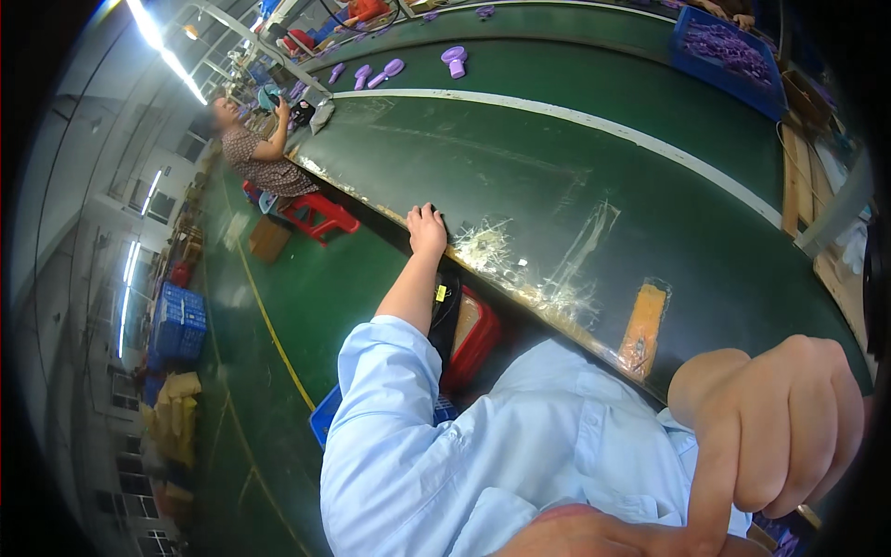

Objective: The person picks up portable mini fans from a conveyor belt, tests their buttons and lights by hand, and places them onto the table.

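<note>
My left hand (427, 230) rests on the front edge of the dark green workbench (501, 158). Its fingers lie slightly bent on the top, with nothing visible under them. Beside it, the bench edge has a scuffed, whitish patch of worn tape (487, 246). Close to the camera at the lower right, my right hand (775, 422) is raised above the bench. Its fingers are curled with the back of the hand showing, and one finger points down toward my chin. The inside of that hand is hidden. An orange-yellow tape strip (643, 325) is stuck on the bench nearby.
Beyond a white rail (594, 121), several purple fan-shaped parts (454, 61) lie on a green belt. A blue crate (685, 63) of purple pieces stands far right. A person (264, 153) sits farther along the bench, by a red stool (320, 213). Another red seat (475, 334) is below the edge.
</note>
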Tool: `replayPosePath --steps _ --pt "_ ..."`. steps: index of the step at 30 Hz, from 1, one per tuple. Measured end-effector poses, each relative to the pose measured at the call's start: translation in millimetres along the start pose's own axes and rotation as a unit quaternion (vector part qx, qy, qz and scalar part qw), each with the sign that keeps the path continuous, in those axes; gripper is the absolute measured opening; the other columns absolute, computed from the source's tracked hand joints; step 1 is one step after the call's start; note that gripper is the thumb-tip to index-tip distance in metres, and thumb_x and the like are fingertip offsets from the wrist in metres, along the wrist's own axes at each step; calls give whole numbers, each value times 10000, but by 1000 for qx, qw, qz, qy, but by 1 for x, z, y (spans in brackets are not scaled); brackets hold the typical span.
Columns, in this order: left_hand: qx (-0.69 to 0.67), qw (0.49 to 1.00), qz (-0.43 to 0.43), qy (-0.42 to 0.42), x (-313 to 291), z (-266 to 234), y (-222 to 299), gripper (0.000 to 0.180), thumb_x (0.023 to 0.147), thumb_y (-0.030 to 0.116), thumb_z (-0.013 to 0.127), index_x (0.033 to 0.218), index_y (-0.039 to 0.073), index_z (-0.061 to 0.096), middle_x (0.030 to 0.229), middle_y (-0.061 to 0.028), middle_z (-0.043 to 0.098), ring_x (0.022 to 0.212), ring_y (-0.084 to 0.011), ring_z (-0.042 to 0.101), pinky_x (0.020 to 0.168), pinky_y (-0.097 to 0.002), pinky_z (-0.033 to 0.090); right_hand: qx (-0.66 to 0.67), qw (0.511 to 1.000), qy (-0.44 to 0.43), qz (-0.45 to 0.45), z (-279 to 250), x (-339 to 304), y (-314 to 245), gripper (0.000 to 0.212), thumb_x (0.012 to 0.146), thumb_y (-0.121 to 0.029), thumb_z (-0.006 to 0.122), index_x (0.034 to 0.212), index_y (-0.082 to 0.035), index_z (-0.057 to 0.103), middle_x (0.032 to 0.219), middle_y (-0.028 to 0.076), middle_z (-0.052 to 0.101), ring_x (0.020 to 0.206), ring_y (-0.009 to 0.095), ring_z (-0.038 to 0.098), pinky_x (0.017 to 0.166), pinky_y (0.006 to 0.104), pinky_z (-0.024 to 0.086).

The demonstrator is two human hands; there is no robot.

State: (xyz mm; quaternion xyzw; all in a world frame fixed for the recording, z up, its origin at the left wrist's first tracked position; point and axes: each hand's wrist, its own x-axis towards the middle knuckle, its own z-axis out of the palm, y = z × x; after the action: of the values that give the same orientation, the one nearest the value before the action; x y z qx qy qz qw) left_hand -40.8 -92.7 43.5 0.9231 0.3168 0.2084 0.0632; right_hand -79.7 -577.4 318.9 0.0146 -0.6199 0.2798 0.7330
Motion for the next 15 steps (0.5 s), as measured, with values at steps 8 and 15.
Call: replayPosePath --steps 8,15 --pt "-10 1000 7 2 3 1 0 365 894 262 475 1208 77 480 1296 -210 401 1230 -363 341 1000 -438 335 -20 999 9 24 -13 -2 5 366 894 -131 401 584 -20 562 634 137 558 520 222 515 669 437 524" --pt "3 1000 9 8 1 0 1 362 894 268 476 1207 85 480 1299 -195 400 1231 -352 342 988 -441 348 -37 998 14 44 -21 6 15 330 891 -145 438 615 -28 575 665 133 566 545 215 518 678 423 525"
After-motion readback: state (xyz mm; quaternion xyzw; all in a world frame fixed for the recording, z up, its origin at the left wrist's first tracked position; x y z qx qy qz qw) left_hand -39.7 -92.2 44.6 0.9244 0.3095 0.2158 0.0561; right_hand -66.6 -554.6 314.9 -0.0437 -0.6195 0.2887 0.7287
